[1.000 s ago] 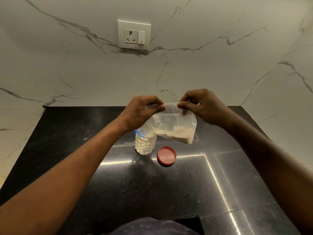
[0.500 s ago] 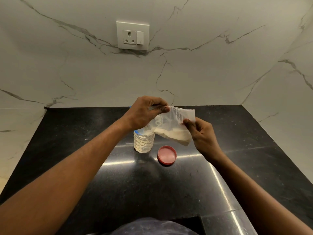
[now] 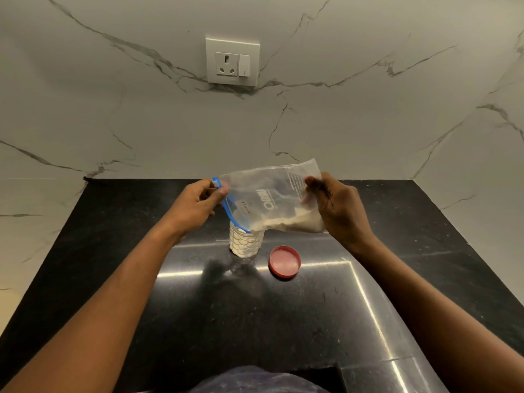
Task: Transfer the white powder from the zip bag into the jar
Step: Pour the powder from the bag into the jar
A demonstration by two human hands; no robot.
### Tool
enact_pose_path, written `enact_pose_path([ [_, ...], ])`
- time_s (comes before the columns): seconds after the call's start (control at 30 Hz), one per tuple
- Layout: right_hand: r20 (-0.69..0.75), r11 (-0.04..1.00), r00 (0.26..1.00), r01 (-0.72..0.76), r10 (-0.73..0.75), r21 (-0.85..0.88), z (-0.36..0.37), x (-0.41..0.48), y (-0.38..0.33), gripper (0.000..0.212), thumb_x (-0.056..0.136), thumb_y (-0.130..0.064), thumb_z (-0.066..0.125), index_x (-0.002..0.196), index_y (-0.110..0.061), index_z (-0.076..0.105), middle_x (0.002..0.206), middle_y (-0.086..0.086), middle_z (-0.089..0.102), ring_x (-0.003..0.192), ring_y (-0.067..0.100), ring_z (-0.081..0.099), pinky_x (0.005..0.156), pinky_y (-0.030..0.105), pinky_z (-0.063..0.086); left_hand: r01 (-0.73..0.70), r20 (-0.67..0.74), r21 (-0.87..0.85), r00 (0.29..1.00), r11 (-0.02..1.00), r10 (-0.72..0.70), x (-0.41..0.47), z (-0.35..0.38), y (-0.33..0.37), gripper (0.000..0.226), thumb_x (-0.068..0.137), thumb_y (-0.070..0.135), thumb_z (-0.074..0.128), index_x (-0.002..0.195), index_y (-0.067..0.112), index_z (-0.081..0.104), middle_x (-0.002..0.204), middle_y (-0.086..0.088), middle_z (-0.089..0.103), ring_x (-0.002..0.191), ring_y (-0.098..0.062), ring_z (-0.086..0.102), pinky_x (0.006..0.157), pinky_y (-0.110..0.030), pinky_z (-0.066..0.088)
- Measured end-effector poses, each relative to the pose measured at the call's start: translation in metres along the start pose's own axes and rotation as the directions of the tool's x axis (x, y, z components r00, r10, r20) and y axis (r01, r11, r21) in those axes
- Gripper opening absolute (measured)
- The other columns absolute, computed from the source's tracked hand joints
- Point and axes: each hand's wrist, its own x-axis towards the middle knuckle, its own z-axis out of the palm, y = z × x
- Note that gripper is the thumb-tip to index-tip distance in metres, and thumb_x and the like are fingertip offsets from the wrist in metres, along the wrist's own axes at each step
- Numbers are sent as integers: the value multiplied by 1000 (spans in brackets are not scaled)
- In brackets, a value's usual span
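two hands are tipping a zip bag over an open jar

both hands are gripping the zip bag (image 3: 272,197) above the counter (image 3: 425,279): the left hand (image 3: 195,207) is pinching the blue zip end (image 3: 217,184) between thumb and fingers, seemingly to keep the mouth steered at the jar (image 3: 246,241), while the right hand (image 3: 337,207) is closing round the far end and raising it, so the bag is slanting down to the left. the white powder (image 3: 286,221) is lying along the bag's lower edge, the low blue corner sitting right at the jar's rim, probably as a spout. the jar is standing upright and looking nearly full of white. the red lid (image 3: 284,261) is lying just beside it, clear of the pour. behind, a wall socket (image 3: 232,62) is sitting in the marble.
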Motion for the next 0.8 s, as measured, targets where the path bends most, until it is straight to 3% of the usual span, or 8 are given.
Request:
enact_pose_path([
  [0.17,6,960,982,188,-191,-209,-2,16,-10,48,104,-49,38,104,-9,64,72,8,72,55,26,66,49,45,55,-4,-122,-178,992,984,-19,3,7,-10,14,103,23,63,112,20,73,106,-5,77,102,-22,73,70,-22,60],
  [0.5,69,873,946,320,-318,-368,1,42,-32,51,104,-53,34,103,-10,63,65,10,68,51,34,63,47,42,53,29,-161,-234,985,972,-68,4,5,-19,19,102,21,64,118,17,74,107,-6,77,104,-20,75,82,-31,63],
  [0.63,107,857,933,358,-344,-371,3,47,-36,39,106,-44,47,95,-10,61,61,6,64,46,28,59,47,31,42,59,-163,-268,981,962,-106,3,5,-21,21,103,23,62,121,18,72,112,-5,76,107,-19,74,84,-33,64],
  [0.8,171,859,931,363,-322,-362,0,49,-38,33,106,-39,51,98,-9,61,65,8,67,48,26,59,50,28,38,63,-149,-309,982,949,-114,1,1,-24,19,103,23,61,119,19,72,113,-5,76,107,-18,75,82,-34,64],
])
